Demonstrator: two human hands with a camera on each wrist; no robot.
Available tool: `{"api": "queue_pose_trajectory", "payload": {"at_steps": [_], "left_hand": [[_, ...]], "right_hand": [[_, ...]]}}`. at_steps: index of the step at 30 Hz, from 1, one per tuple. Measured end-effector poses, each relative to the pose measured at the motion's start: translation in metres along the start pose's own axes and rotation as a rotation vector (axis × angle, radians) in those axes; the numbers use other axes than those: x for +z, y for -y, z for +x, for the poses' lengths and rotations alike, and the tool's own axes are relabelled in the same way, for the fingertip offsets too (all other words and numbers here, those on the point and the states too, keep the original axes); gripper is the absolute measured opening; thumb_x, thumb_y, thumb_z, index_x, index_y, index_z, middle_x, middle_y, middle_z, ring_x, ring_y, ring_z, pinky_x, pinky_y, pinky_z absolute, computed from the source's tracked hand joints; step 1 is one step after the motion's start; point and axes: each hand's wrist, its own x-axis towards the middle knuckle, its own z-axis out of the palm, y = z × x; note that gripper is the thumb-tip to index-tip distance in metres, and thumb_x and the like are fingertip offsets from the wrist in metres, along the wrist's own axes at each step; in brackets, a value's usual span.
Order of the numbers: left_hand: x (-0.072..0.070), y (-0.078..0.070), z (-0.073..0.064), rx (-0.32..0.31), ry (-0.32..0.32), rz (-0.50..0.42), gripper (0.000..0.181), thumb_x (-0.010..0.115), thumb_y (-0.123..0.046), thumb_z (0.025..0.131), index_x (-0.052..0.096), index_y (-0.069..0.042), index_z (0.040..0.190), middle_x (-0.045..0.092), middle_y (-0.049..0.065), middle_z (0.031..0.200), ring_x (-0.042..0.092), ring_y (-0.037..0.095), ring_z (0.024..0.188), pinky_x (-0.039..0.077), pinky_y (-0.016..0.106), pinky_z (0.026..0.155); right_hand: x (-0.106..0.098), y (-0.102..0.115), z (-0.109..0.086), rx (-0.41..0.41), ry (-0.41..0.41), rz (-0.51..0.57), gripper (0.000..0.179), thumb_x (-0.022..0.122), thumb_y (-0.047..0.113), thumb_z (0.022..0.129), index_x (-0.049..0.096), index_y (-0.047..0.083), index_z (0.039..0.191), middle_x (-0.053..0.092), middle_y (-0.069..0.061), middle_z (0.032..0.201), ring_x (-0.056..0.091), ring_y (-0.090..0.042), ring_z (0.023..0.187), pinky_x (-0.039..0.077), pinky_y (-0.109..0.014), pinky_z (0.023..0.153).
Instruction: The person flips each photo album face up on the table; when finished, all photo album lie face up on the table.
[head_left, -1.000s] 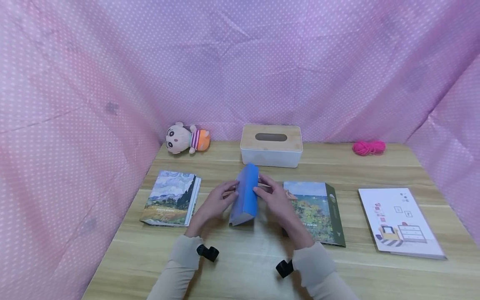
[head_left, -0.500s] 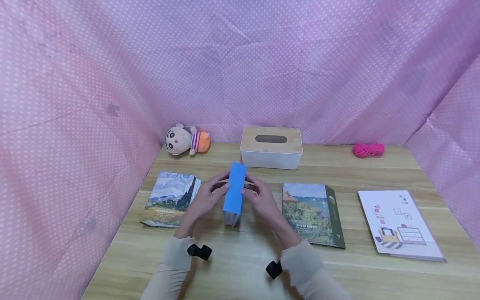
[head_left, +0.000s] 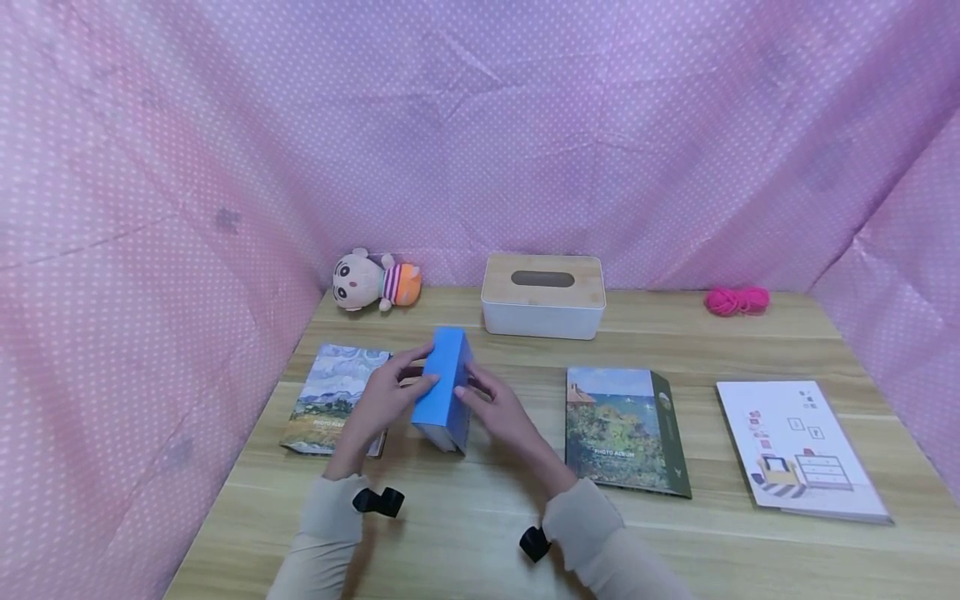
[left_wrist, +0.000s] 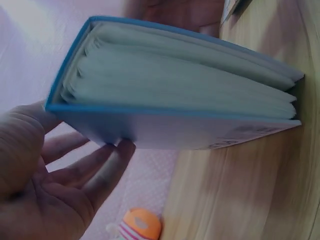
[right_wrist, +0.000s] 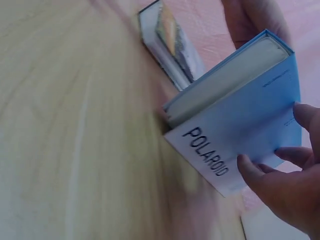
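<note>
A blue-and-white album [head_left: 444, 375] marked POLAROID stands on its page edges with its blue spine up, at the middle-left of the table. My left hand [head_left: 384, 398] holds it from the left, thumb by the spine and fingertips against the cover, as the left wrist view shows on the album [left_wrist: 170, 90]. From the other side my right hand [head_left: 501, 410] grips it; in the right wrist view the fingers [right_wrist: 254, 172] lie on the lettered cover. A landscape-covered photo album [head_left: 330, 392] lies just left, partly hidden behind my left hand.
Right of my hands lies a green-spined photo album [head_left: 618, 429], and farther right a white album [head_left: 802, 446]. A plush toy [head_left: 375, 281], a tissue box [head_left: 543, 296] and a pink yarn bundle [head_left: 737, 301] line the back, before a pink dotted cloth [head_left: 480, 150].
Both hands have carried the blue album leftward, towards the landscape album. It has tilted and turned on the way, so its right cover now shows beside the spine.
</note>
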Motion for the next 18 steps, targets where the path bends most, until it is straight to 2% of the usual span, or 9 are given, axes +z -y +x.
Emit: {"api": "queue_pose_trajectory", "payload": {"at_steps": [5, 9, 12, 14, 18], "left_hand": [[-0.007, 0.000, -0.003, -0.063, 0.005, 0.089, 0.062, 0.064, -0.043, 0.090, 0.041, -0.025, 0.145, 0.044, 0.011, 0.145, 0.053, 0.036, 0.121, 0.053, 0.052, 0.087], [-0.012, 0.003, -0.003, -0.073, 0.018, 0.186, 0.065, 0.064, -0.045, 0.089, 0.040, -0.024, 0.146, 0.045, 0.010, 0.145, 0.054, 0.036, 0.120, 0.055, 0.051, 0.084], [-0.014, 0.006, -0.003, -0.067, 0.032, 0.243, 0.067, 0.064, -0.043, 0.089, 0.040, -0.017, 0.146, 0.046, 0.013, 0.143, 0.055, 0.035, 0.117, 0.055, 0.049, 0.083], [-0.015, 0.009, -0.002, -0.076, 0.039, 0.263, 0.068, 0.065, -0.042, 0.089, 0.040, -0.013, 0.146, 0.048, 0.015, 0.141, 0.055, 0.034, 0.115, 0.056, 0.047, 0.083], [-0.015, 0.012, 0.000, -0.138, 0.060, 0.259, 0.069, 0.066, -0.041, 0.089, 0.039, -0.013, 0.146, 0.048, 0.014, 0.141, 0.054, 0.032, 0.116, 0.055, 0.045, 0.086]], "right_hand": [[0.008, -0.004, 0.000, 0.027, 0.013, -0.074, 0.067, 0.055, 0.046, 0.094, 0.028, 0.024, 0.152, 0.028, -0.004, 0.157, 0.032, -0.031, 0.141, 0.036, -0.052, 0.108], [0.013, -0.007, 0.002, 0.039, -0.008, -0.176, 0.070, 0.057, 0.048, 0.092, 0.030, 0.021, 0.151, 0.025, -0.011, 0.156, 0.030, -0.035, 0.141, 0.034, -0.055, 0.108], [0.015, -0.009, 0.002, 0.055, -0.024, -0.256, 0.071, 0.059, 0.047, 0.092, 0.032, 0.020, 0.150, 0.023, -0.015, 0.156, 0.026, -0.037, 0.142, 0.031, -0.057, 0.110], [0.015, -0.009, 0.002, 0.068, -0.031, -0.294, 0.071, 0.060, 0.047, 0.091, 0.032, 0.019, 0.150, 0.021, -0.017, 0.156, 0.024, -0.039, 0.142, 0.028, -0.059, 0.111], [0.016, -0.010, 0.001, 0.094, -0.036, -0.334, 0.073, 0.061, 0.045, 0.091, 0.031, 0.019, 0.151, 0.018, -0.016, 0.157, 0.021, -0.039, 0.143, 0.027, -0.061, 0.110]]}}
